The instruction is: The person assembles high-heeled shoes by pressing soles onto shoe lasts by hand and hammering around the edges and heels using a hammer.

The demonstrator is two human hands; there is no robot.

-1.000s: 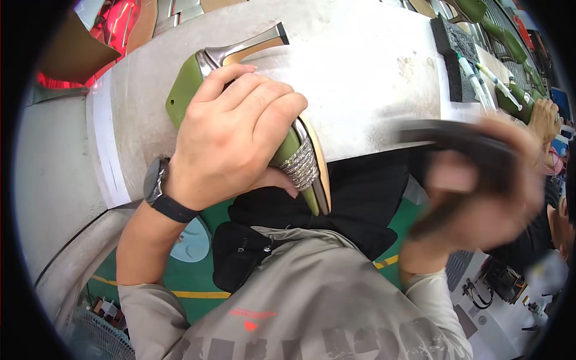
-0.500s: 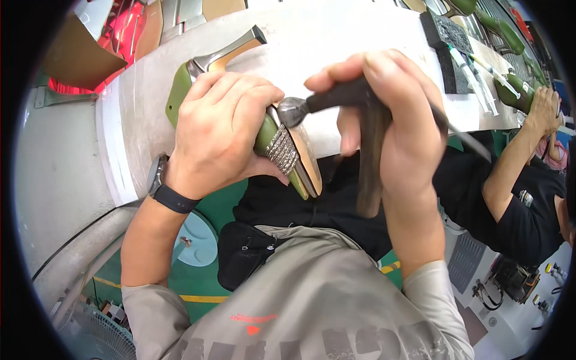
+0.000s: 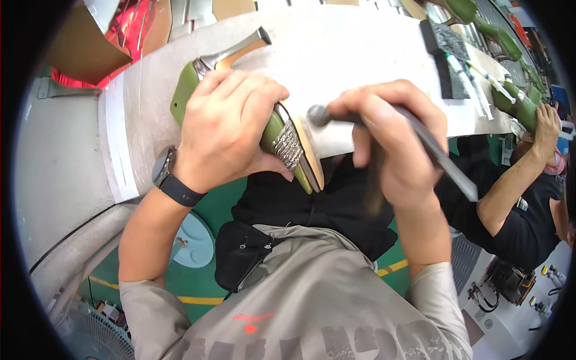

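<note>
Your left hand (image 3: 225,126) grips the green heeled shoe (image 3: 273,131) left of frame centre; your right hand (image 3: 401,141) clutches a hammer (image 3: 441,157), its round face (image 3: 319,115) now back from the sole (image 3: 306,144), leaving that edge exposed.

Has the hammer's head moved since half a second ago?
Yes. The hammer head is now farther right, away from the green shoe and nearer the black block on the table.
</note>
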